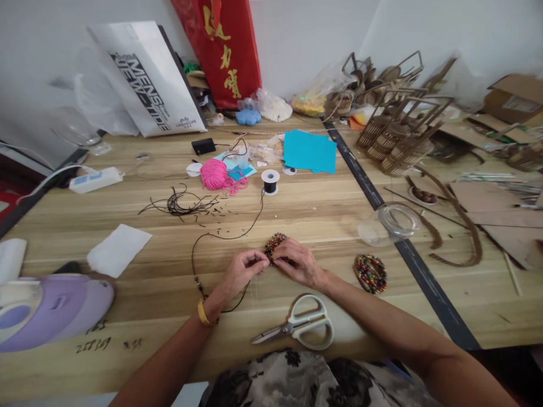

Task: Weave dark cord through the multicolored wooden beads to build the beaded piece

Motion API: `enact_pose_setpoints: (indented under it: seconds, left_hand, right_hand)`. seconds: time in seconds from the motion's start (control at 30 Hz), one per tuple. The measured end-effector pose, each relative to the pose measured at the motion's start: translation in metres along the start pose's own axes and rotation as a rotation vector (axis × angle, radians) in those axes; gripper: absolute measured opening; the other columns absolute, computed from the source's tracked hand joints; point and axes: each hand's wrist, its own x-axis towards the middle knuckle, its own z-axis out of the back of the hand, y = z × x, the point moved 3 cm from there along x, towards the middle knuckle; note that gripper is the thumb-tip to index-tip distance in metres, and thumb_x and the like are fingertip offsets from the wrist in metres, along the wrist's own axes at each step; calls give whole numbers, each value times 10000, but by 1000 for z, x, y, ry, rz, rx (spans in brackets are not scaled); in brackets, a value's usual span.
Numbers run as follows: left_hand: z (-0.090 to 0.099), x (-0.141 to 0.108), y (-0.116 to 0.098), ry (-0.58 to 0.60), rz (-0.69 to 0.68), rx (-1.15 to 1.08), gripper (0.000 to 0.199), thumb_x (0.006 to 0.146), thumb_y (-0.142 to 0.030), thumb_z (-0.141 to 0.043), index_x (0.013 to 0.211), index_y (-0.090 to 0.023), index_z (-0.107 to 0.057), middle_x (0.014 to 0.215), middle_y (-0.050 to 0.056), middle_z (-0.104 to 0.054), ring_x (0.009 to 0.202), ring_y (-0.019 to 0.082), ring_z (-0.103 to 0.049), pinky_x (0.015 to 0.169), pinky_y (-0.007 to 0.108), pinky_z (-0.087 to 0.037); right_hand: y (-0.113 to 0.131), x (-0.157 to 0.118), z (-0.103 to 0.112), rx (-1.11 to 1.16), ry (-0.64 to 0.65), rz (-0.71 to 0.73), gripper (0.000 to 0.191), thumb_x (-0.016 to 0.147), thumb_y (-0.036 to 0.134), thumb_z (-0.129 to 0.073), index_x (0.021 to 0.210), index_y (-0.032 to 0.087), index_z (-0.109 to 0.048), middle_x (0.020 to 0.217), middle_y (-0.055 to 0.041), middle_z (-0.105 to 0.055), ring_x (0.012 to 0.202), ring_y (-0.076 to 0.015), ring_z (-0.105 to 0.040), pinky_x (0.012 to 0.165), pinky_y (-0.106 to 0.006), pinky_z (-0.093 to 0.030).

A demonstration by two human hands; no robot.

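Observation:
My left hand [245, 271] and my right hand [299, 261] meet near the middle of the table, fingertips pinched close together. Between them is a multicoloured beaded bracelet [275, 242], partly covered by my right fingers. A black cord [224, 236] runs from the white spool [270, 182] in a loop past my left wrist and back toward my hands. The left thumb and forefinger close at the bracelet's edge; whether they grip cord or beads is too small to tell. Just below my hands lie scissors [299, 323] with pale handles, blades pointing left.
Another beaded bracelet [370, 273] lies to the right, near a clear tubing coil [397, 220]. Cut black cords [180, 203], pink yarn [214, 174] and blue sheets [309, 151] lie farther back. A purple-white device [63, 308] stands left; small woven baskets [394, 141] stand back right.

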Motion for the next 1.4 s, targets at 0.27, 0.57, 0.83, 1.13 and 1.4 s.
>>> enact_pose_setpoints:
  seconds: [0.27,0.57,0.83,1.13,1.4]
  left_hand:
    - [1,0,2,19,-4,5,221,709,-363,-648,701,-145,-613,574,-9,-545,563,115,-475,552,228,-378]
    - [0,-1,0,20,1,-14,162,713,-296,-651,719,-138,-618,583,-17,-550,558,106,-475,540,216,-371]
    - [0,-1,0,18,-3,-18,155,709,-290,-657,709,-138,-622,577,-20,-551,558,105,-477,543,215,-373]
    - [1,1,5,22,0,-12,173,710,-304,-653,740,-134,-637,595,-17,-562,571,109,-486,548,215,-377]
    - [1,0,0,27,-3,-13,156,711,-288,-652,732,-134,-633,591,-18,-562,575,109,-492,553,215,-385]
  right_hand:
    - [-1,-1,0,18,5,-5,79,905,186,-539,965,176,-589,861,-77,-667,831,-179,-609,761,-351,-512]
    - [0,0,0,35,4,-3,82,880,132,-555,944,173,-585,856,-73,-657,835,-177,-596,772,-351,-503]
    - [1,1,1,14,14,-14,78,882,151,-540,944,175,-580,854,-80,-650,845,-188,-587,770,-357,-498]
    - [0,0,-1,50,4,-22,85,871,139,-552,944,169,-585,838,-77,-654,808,-183,-587,752,-354,-505]
    - [1,0,0,58,54,-20,90,883,147,-538,961,168,-576,870,-85,-640,847,-191,-569,776,-371,-500]
